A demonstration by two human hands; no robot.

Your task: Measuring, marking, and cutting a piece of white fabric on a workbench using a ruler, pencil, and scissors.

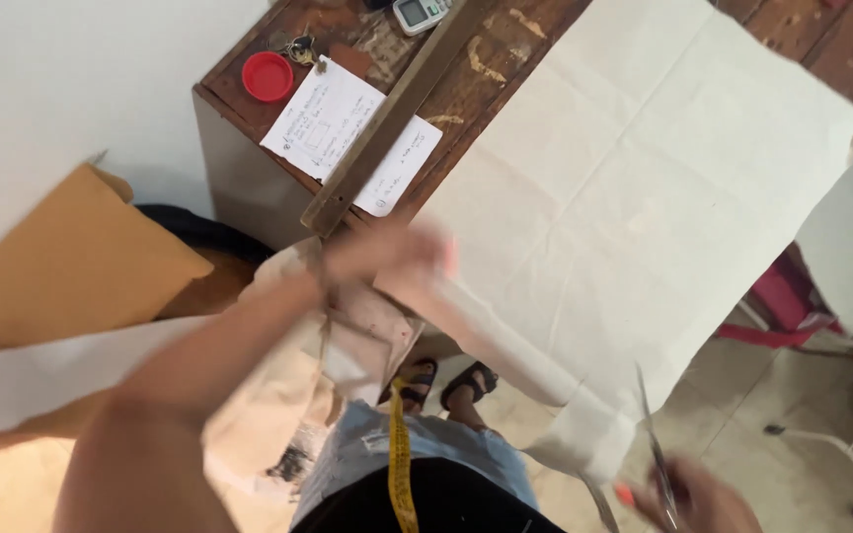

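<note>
A big sheet of cream cloth [644,188] lies across a brown wooden surface [491,74] and hangs down over the near edge. Its long side runs from the lower left up to the upper right.

The left hand [387,252] is blurry. It rests on the near edge of the cloth, just by the end of a long wooden ruler [392,114]. Its grip seems to press on the cloth edge, but the blur hides how the fingers sit, so I cannot tell if they are together or apart.

The right hand [693,498] is low on the right. Its grip is wrapped around the handles of a pair of scissors [652,444]. The blades point up toward the hanging corner of the cloth and are spread a little apart. The long line of the scissors is almost straight up and down.

The ruler lies slanted, from near the left hand up to the far edge of the surface. Under it is a white paper note [343,133], a slanted rectangle with small writing. Beside the note sits a round red lid [268,76], with a bunch of keys [300,47] near it. A small white calculator [419,12] is at the top.

A yellow measuring tape [402,464] hangs down the person's front. A big brown paper sheet [61,262] lies to the left.
</note>
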